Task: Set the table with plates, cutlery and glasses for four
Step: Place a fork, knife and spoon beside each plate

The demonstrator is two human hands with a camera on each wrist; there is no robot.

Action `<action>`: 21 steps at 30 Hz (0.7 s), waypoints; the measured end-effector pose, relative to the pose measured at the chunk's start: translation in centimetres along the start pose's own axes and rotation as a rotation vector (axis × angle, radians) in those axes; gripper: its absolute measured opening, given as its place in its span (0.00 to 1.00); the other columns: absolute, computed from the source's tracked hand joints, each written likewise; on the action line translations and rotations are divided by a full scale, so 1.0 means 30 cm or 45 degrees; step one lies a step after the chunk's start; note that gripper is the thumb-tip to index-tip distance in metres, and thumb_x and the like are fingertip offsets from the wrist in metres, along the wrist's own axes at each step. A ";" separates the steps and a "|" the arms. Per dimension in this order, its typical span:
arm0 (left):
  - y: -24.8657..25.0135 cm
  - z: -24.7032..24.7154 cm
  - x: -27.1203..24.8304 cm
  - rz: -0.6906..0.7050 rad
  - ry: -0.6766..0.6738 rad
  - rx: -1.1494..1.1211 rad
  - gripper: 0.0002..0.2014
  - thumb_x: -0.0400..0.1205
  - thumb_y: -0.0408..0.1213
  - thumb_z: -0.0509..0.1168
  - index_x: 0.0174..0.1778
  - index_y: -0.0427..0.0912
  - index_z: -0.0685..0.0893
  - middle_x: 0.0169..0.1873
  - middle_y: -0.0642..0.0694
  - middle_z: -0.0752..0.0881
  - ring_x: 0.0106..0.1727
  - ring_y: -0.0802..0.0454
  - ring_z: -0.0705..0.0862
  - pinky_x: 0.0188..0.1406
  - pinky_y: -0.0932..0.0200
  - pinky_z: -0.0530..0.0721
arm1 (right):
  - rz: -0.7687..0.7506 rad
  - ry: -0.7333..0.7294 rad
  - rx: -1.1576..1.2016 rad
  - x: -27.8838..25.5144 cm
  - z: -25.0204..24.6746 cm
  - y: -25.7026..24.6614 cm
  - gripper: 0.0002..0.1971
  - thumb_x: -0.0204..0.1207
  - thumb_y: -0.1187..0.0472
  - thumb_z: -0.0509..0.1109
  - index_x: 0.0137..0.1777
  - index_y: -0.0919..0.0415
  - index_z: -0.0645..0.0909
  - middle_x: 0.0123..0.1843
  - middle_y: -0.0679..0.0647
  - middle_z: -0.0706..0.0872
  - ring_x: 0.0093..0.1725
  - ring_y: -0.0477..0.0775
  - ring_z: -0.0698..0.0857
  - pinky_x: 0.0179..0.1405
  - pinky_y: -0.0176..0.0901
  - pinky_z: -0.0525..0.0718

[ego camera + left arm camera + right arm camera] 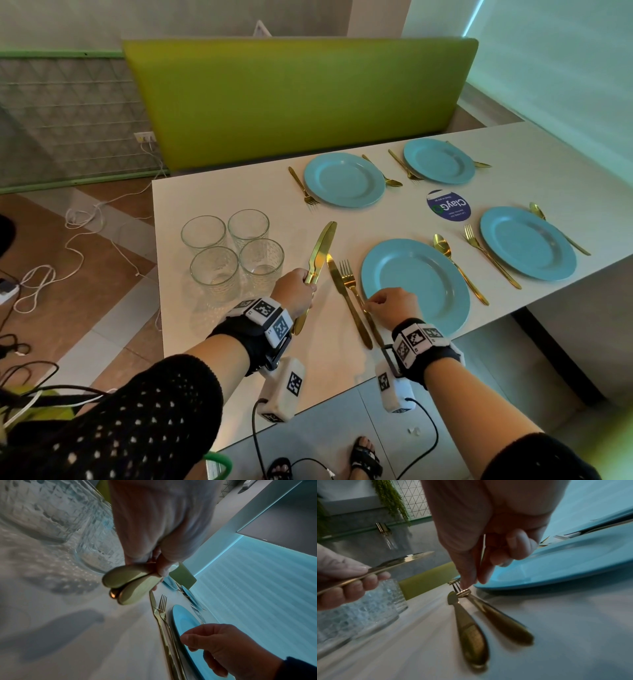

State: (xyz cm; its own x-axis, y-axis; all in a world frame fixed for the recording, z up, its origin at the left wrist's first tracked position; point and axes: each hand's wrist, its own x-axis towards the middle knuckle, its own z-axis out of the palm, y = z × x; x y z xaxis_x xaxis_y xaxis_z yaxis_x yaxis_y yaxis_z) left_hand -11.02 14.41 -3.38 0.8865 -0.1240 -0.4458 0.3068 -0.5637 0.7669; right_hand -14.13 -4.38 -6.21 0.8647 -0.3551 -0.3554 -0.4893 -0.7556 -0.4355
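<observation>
My left hand [308,284] grips a bundle of gold knives [320,250] above the white table [239,342], blades pointing away; the left wrist view shows three handle ends [126,582] below its fingers. My right hand [373,305] pinches the neck of a gold fork [349,277] lying just left of the nearest blue plate [414,284]; the right wrist view shows thumb and forefinger [465,586] on it. One gold knife [342,291] lies flat beside that fork, on its left. Several clear glasses [236,253] stand grouped left of my left hand.
Three more blue plates [344,180] [438,161] [527,243] sit further along, each with a gold fork and spoon beside it. A round blue sticker [448,205] marks the table's middle. A green bench back [301,99] runs behind; cables [78,233] lie on the floor at left.
</observation>
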 end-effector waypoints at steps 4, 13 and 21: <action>0.002 0.005 0.001 0.000 -0.008 0.007 0.15 0.86 0.34 0.56 0.68 0.38 0.76 0.47 0.45 0.81 0.39 0.54 0.80 0.33 0.67 0.76 | -0.012 -0.058 -0.035 -0.002 0.016 0.010 0.08 0.74 0.53 0.73 0.47 0.54 0.89 0.47 0.51 0.90 0.48 0.51 0.87 0.52 0.46 0.87; 0.001 0.005 0.002 -0.016 0.002 0.015 0.14 0.85 0.33 0.57 0.67 0.37 0.76 0.47 0.44 0.81 0.39 0.52 0.79 0.30 0.67 0.75 | 0.009 -0.005 -0.165 -0.009 0.090 -0.051 0.09 0.74 0.52 0.71 0.48 0.55 0.89 0.48 0.54 0.89 0.48 0.56 0.88 0.51 0.48 0.88; -0.009 0.003 -0.008 -0.030 -0.003 -0.001 0.13 0.85 0.33 0.57 0.65 0.37 0.77 0.47 0.42 0.82 0.42 0.48 0.81 0.35 0.61 0.78 | 0.080 0.030 -0.233 -0.025 0.096 -0.037 0.10 0.76 0.54 0.69 0.49 0.58 0.88 0.45 0.55 0.89 0.40 0.55 0.83 0.44 0.43 0.85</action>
State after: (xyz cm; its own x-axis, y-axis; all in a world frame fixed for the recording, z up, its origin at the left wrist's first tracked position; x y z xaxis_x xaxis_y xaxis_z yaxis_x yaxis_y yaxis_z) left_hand -11.34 14.51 -3.54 0.8781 -0.1126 -0.4650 0.3281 -0.5657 0.7565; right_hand -14.58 -1.69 -7.85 0.8365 -0.4159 -0.3567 -0.5154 -0.8182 -0.2549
